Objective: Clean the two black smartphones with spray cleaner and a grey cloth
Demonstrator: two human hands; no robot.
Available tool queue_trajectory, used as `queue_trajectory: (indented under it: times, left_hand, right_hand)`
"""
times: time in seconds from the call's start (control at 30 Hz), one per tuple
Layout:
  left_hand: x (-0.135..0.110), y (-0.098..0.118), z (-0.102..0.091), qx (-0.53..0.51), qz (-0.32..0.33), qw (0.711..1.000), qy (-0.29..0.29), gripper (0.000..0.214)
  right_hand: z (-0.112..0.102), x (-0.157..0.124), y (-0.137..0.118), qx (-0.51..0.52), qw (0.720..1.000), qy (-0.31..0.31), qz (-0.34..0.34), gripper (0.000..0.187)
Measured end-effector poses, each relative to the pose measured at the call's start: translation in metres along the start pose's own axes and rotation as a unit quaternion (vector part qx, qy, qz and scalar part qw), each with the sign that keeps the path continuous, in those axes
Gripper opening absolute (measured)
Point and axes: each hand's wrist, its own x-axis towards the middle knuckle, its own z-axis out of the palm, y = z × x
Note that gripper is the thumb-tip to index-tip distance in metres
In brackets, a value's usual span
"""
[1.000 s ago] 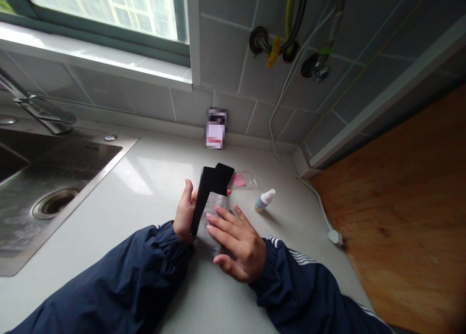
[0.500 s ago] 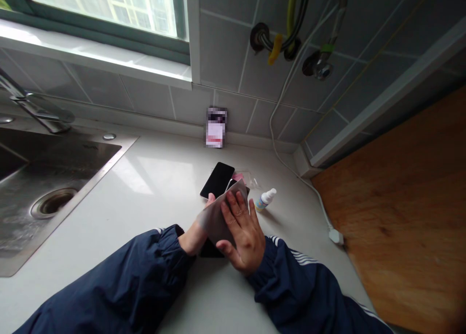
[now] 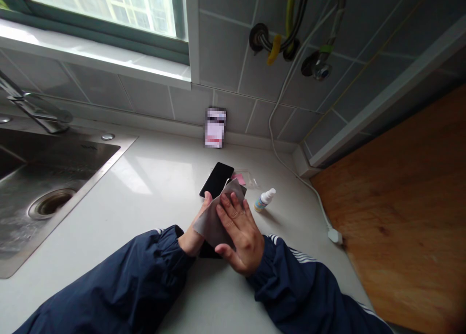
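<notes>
My right hand (image 3: pixel 241 232) presses a thin grey cloth (image 3: pixel 213 225) with its fingers stretched along it and the thumb held out to the side. Under the cloth is my left hand (image 3: pixel 192 236); its thumb and wrist show, its other fingers are covered. A dark flat device, mostly hidden, pokes out past the cloth's far edge by the left hand. Just beyond the hands a black-screened phone (image 3: pixel 218 177) lies on the counter. Another black flat piece (image 3: pixel 210 250) shows below the cloth, close to my wrists.
A small white spray bottle (image 3: pixel 265 199) stands right of the hands. Behind it lies a clear plastic tray (image 3: pixel 251 177) with a pink piece (image 3: pixel 239 178). A blurred-out phone-shaped object (image 3: pixel 215 128) leans at the wall. The sink (image 3: pixel 105 166) is left; a white cable with plug (image 3: pixel 335 236) runs right.
My right hand and the cloth have slid slightly left and toward me, baring more of the pink piece. The left hand has barely moved.
</notes>
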Motion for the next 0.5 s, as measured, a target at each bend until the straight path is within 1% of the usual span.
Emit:
queue_trajectory:
  times: [0.07,0.17,0.23,0.3,0.4,0.47,0.5]
  left_hand:
    - [-0.008,0.006,0.007,-0.024,-0.043,0.999,0.025,0.086]
    - [-0.020,0.013,0.014,-0.033,-0.067,0.996,0.042,0.090]
    - [-0.023,0.017,0.016,-0.027,-0.075,0.996,0.044,0.091]
    - [-0.023,0.021,0.014,-0.010,-0.057,0.997,0.050,0.090]
    - [-0.020,0.027,0.008,0.029,0.001,0.996,0.079,0.089]
    - [-0.018,0.029,0.005,0.045,0.009,0.995,0.093,0.091]
    - [-0.018,0.030,0.004,0.048,0.002,0.994,0.094,0.093]
  right_hand:
    - [-0.001,-0.001,-0.001,0.003,0.999,-0.029,-0.019,0.079]
    - [-0.004,-0.001,-0.001,0.009,0.998,-0.051,-0.040,0.080]
    - [-0.006,0.000,-0.002,0.017,0.996,-0.064,-0.057,0.080]
    - [-0.009,0.002,-0.003,0.027,0.993,-0.083,-0.081,0.080]
    - [-0.014,0.005,-0.007,0.035,0.986,-0.112,-0.116,0.079]
    - [-0.016,0.006,-0.008,0.032,0.983,-0.123,-0.130,0.079]
    - [-0.017,0.007,-0.008,0.031,0.983,-0.125,-0.133,0.079]
